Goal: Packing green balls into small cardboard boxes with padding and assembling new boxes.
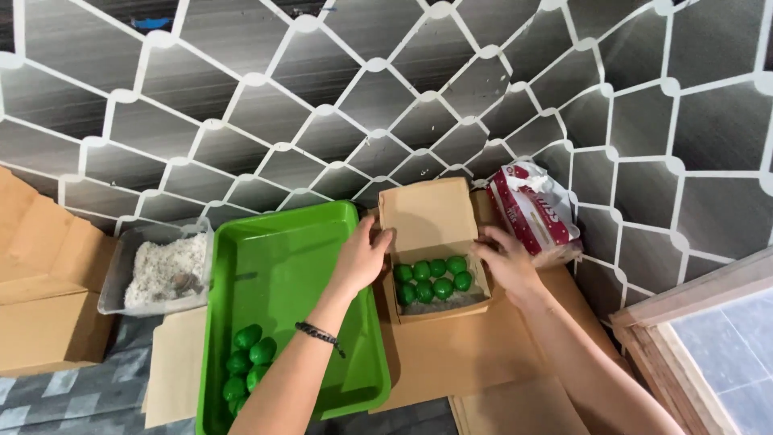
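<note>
Head view, looking down: a small brown cardboard box [439,310] sits on a flat sheet of brown cardboard [467,354], its lid flap raised upright at the back and plain tan on the inside; within it lie round, glossy green limes [432,279], packed close together in two short rows over a greyish lining; the left hand [362,256] rests with spread fingers on the box's left wall and upper corner, loosely gripping the edge rather than clamped; a dark beaded bracelet [319,333] circles that wrist; the right hand [507,259] has its fingers curled against the right wall of the box, touching it, holding nothing else; just left of the box stands a bright green rectangular plastic tray [282,266], with more green limes [245,362] gathered in its near left corner; further left, a clear plastic tub [161,270] holds whitish grainy material; a larger brown carton [40,298] lies at the far left; behind the right hand sits a red-and-white plastic bag [535,213].
</note>
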